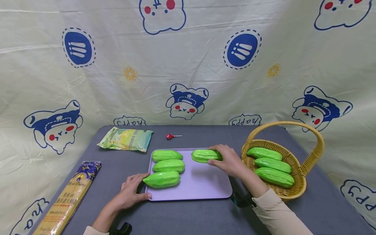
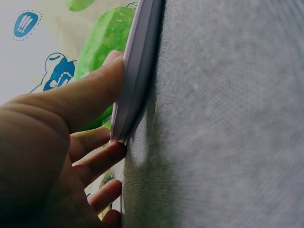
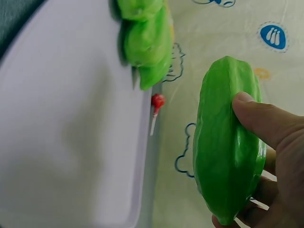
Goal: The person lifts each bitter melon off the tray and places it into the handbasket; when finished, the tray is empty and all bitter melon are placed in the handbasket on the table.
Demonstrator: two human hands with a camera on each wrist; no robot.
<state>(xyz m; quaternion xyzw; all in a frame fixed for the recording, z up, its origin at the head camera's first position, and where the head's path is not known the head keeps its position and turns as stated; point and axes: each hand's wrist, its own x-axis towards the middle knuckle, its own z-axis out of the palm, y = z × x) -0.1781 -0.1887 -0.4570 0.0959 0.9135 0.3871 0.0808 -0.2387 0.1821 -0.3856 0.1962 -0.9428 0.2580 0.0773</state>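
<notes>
A green ribbed gourd (image 1: 204,156) is held in my right hand (image 1: 229,160) above the back right part of a purple tray (image 1: 205,182). In the right wrist view, the thumb presses on one side of this gourd (image 3: 228,142), and curled fingers go round behind it. My left hand (image 1: 130,192) grips the tray's left edge. Its thumb (image 2: 95,90) lies against the tray rim (image 2: 137,71) in the left wrist view, with fingertips at the edge. On the tray's left side, three similar gourds (image 1: 168,166) lie in a column.
At the right stands a wicker basket (image 1: 304,182) with a tall handle, holding three green gourds (image 1: 272,165). Behind the tray lie a green-yellow packet (image 1: 126,139) and a red lollipop (image 1: 169,136). A long yellow noodle package (image 1: 70,195) lies at the left.
</notes>
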